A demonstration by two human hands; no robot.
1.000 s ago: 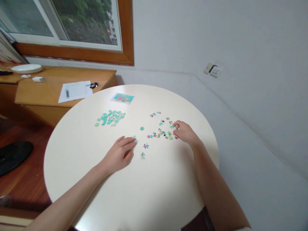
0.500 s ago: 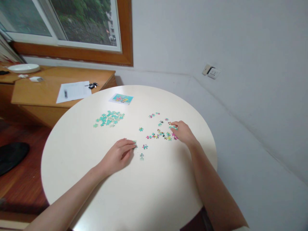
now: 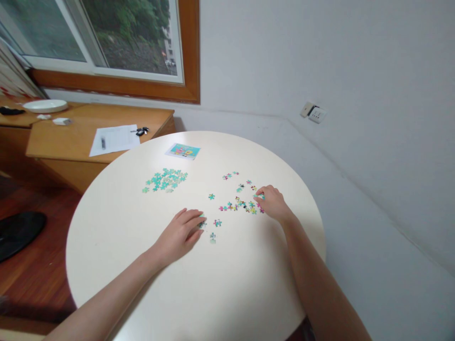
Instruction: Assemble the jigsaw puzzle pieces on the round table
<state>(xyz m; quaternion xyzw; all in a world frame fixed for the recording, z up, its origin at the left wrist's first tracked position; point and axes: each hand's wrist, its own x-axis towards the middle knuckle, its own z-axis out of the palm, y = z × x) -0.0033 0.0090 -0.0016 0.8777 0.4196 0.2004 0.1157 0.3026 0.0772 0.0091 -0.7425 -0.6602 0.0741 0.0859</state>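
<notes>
My left hand rests low over the white round table, thumb and fingertips at the edges of a small group of joined puzzle pieces, which they partly cover. Just right of it lie a pink and teal puzzle piece and a pale piece with dark marks. Over at the right, my right hand pinches a teal puzzle piece between thumb and index finger. Loose multicoloured pieces lie left of that hand, some overlapping. A single green piece sits between the hands.
A heap of teal puzzle pieces lies on the left of the table. Behind it is a colourful picture card. A wooden desk beyond holds paper, keys and a white plate. A wall stands at right.
The whole view has shifted slightly down and right. My left thumb and index finger have spread a little around the pieces. My right hand stays by the same teal piece.
</notes>
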